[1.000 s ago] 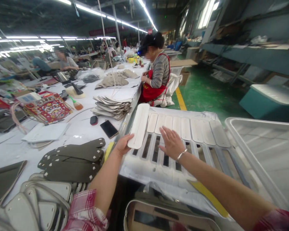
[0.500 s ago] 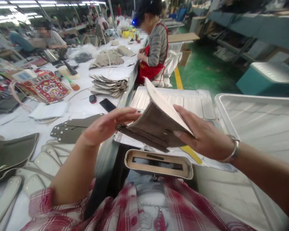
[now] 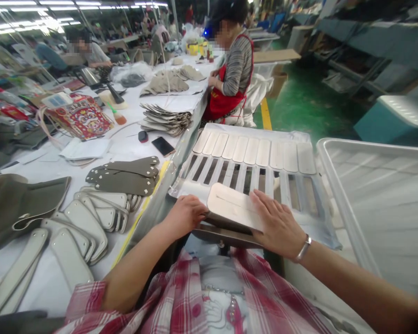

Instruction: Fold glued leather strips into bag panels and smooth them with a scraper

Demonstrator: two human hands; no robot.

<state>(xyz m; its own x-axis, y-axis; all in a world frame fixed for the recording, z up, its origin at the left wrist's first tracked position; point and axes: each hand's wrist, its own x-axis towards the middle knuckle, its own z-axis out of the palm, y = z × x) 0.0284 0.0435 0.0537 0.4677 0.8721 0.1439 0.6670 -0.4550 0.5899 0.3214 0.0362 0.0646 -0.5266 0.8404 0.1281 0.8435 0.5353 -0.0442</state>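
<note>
In front of my body is a leather bag piece (image 3: 231,204) with a pale, round-ended face upward and a darker brown edge below. It lies on a narrow dark-sided form (image 3: 226,235), which it mostly covers. My left hand (image 3: 187,214) is closed at the left end of the piece, its fingers curled over the edge. At the right end, my right hand (image 3: 280,227) grips the piece, long fingers along the top and thumb at the near side. Just beyond, pale round-ended strips (image 3: 249,149) lie in a row on a slotted rack (image 3: 209,178).
To my left, a white table (image 3: 121,134) bears pale strap pieces (image 3: 83,227), dark olive panels (image 3: 125,175), a phone (image 3: 163,146) and a stack of leather pieces (image 3: 165,118). A white bin (image 3: 379,185) stands at right. A person in a red apron (image 3: 226,93) works beyond.
The bag piece has come down onto the form and turned its pale face upward. My left hand has moved from flat beside it to curled on its left end. The right hand has lowered with it.
</note>
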